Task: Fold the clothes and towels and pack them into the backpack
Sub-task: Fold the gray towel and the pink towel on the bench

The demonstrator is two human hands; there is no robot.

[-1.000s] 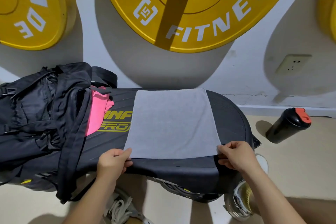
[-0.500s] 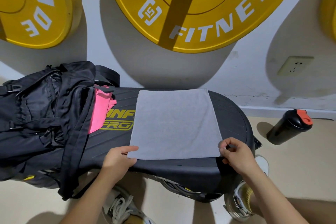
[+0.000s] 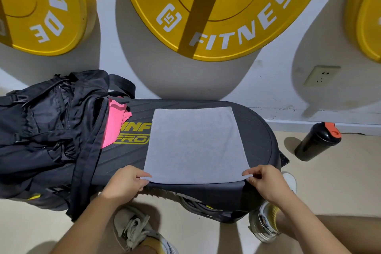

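A grey towel [image 3: 195, 144] lies flat on a black oval platform [image 3: 257, 136] with yellow lettering. My left hand [image 3: 125, 181] pinches the towel's near left corner and my right hand [image 3: 266, 181] pinches its near right corner. Both corners are lifted slightly off the surface. A black backpack [image 3: 47, 130] lies open on the platform's left end, with a pink garment [image 3: 115, 123] showing in its opening.
A black shaker bottle [image 3: 317, 141] with a red cap stands on the floor at the right. Large yellow weight plates [image 3: 206, 10] hang on the white wall behind. A wall socket [image 3: 321, 75] is at the right. My shoes [image 3: 136, 231] are below the platform's near edge.
Both hands have closed their fingers on the towel's near corners and raised them slightly. The view has shifted a little; the towel's far edge has stayed put.
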